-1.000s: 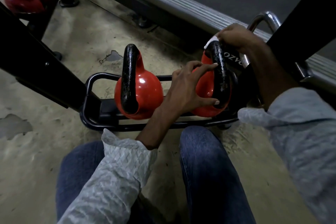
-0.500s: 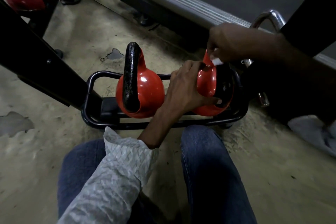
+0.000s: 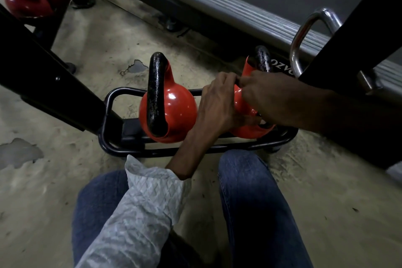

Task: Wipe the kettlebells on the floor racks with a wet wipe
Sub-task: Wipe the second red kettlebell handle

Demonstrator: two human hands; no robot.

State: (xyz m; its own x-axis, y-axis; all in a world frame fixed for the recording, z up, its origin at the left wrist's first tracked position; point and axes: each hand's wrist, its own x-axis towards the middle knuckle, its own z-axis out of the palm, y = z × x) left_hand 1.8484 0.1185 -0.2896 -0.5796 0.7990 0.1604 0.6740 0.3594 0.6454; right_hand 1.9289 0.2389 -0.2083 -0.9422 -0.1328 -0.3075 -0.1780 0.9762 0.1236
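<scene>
Two red kettlebells with black handles stand on a low black floor rack (image 3: 150, 153). The left kettlebell (image 3: 174, 111) is untouched. My left hand (image 3: 215, 106) grips the left side of the right kettlebell (image 3: 240, 100), whose handle sticks up behind my hands. My right hand (image 3: 267, 95) presses on that kettlebell's neck and body with curled fingers that touch my left hand. The wet wipe is hidden under my right hand.
A slanted black frame post (image 3: 54, 93) runs along the rack's left end, and another black post (image 3: 359, 28) with a chrome handle (image 3: 304, 28) stands at the right. A treadmill deck (image 3: 217, 6) lies behind. More red kettlebells (image 3: 26, 0) sit top left. My knees are just in front of the rack.
My right hand slid from the top of the right kettlebell's handle down onto its neck and body, meeting my left hand. The white wipe, visible before, is now covered.
</scene>
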